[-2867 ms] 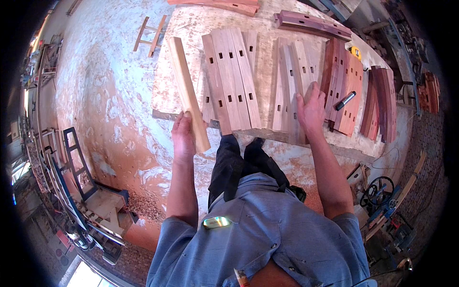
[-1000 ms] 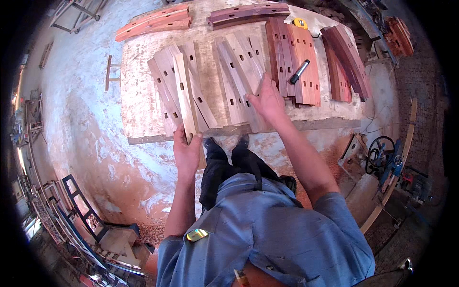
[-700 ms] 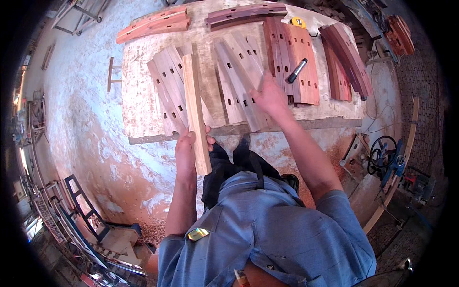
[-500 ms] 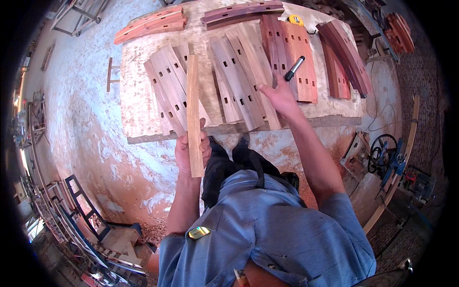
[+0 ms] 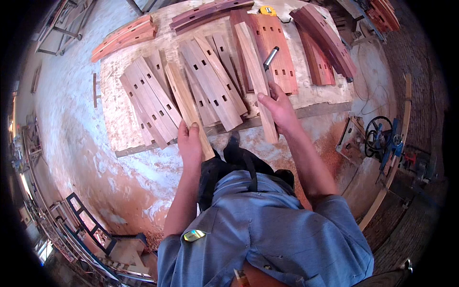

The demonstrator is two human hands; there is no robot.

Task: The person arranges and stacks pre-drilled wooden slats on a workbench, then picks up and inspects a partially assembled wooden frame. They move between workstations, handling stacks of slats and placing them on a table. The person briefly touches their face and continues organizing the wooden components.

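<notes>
The largest thing in view is the pale tabletop point(image 5: 119, 115), on which groups of slotted wooden slats are laid: pale slats point(image 5: 152, 98) toward the near-left corner, more greyish slats point(image 5: 205, 83) along the middle of the near edge, orange-red slats point(image 5: 277, 48) right of centre, and dark red slats point(image 5: 320, 38) by the right edge.

Two loose slats are held across the near edge, their near ends overhanging it: a yellowish slat point(image 5: 186, 103) between the pale and greyish groups, and a pinkish slat point(image 5: 254, 71) whose far part overlaps the darker wood right of centre. Whether their far ends are supported cannot be told. Since most of each length lies beyond the grip, both are probably best borne nearer the middle and lifted clear of the neighbouring slats.

The hands are well apart. The yellowish slat is gripped near its near end by the left hand point(image 5: 190, 143), its fingers partly hidden. The pinkish slat is pinched by the right hand point(image 5: 279, 107), thumb laid over the upper face, forefinger along the right side.

By the far edge a yellow tape measure point(image 5: 267, 10) is seen; a marker point(image 5: 271, 57) lies just beside the pinkish slat and could easily be knocked.
</notes>
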